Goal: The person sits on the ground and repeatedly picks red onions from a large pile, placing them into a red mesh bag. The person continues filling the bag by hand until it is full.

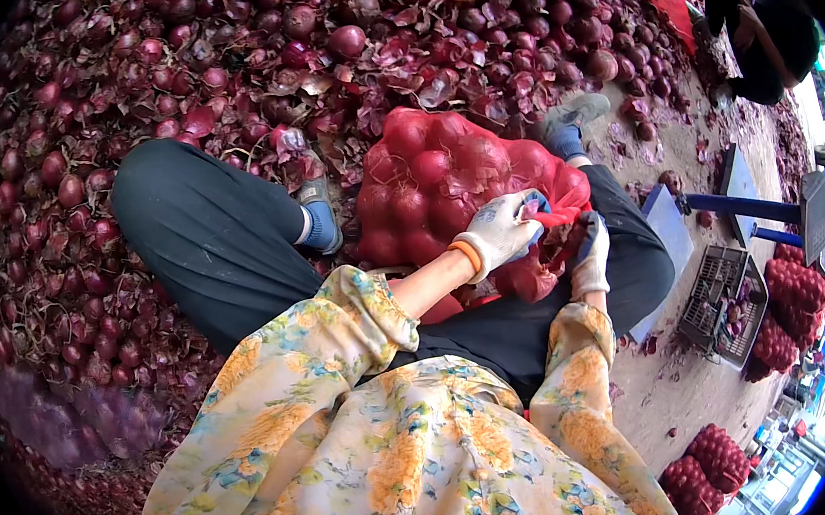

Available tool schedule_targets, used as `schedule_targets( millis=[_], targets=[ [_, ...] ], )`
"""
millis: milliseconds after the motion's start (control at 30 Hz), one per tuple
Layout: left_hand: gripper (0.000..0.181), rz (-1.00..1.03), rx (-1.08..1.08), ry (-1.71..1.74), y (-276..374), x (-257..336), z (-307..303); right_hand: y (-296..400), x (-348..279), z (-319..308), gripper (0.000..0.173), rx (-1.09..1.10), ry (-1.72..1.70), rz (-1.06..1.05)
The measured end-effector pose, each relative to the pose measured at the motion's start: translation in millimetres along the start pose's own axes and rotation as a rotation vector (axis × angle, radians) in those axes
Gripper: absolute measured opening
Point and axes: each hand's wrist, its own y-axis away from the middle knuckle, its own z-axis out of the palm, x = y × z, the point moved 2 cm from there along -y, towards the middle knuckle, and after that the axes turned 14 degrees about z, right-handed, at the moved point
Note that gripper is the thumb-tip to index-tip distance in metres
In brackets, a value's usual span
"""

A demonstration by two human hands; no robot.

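Observation:
A red mesh sack (434, 180) full of red onions lies between my legs, with its gathered neck towards the right. My left hand (504, 229), in a white knitted glove with blue on the fingers, grips the bunched red mesh at the neck. On the right side of the neck, my right hand (591, 257), gloved the same way, has its fingers curled close against the mesh; its fingertips are partly hidden. Below the neck, between my hands, are papery onion skins and an onion (532, 280) in red mesh.
Loose red onions (347, 42) and dry skins cover the ground ahead and left. On the right are a blue-framed platform scale (743, 208), a grey plastic crate (723, 308) and filled mesh sacks (793, 293). A person (767, 39) sits at the upper right.

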Motion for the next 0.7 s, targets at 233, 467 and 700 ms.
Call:
schedule_targets(
  millis=[233,467,700],
  targets=[
    [0.013,0.276,0.395,0.062,86,144,-113,167,-98,121,0.002,-0.349,0.1,-0.171],
    [0.015,0.759,0.481,-0.58,143,164,-199,191,-134,193,0.015,-0.849,-0.01,-0.016],
    [0.018,0.48,0.942,-0.34,160,190,-244,232,-116,241,0.012,-0.92,-0.019,0.153]
  ],
)
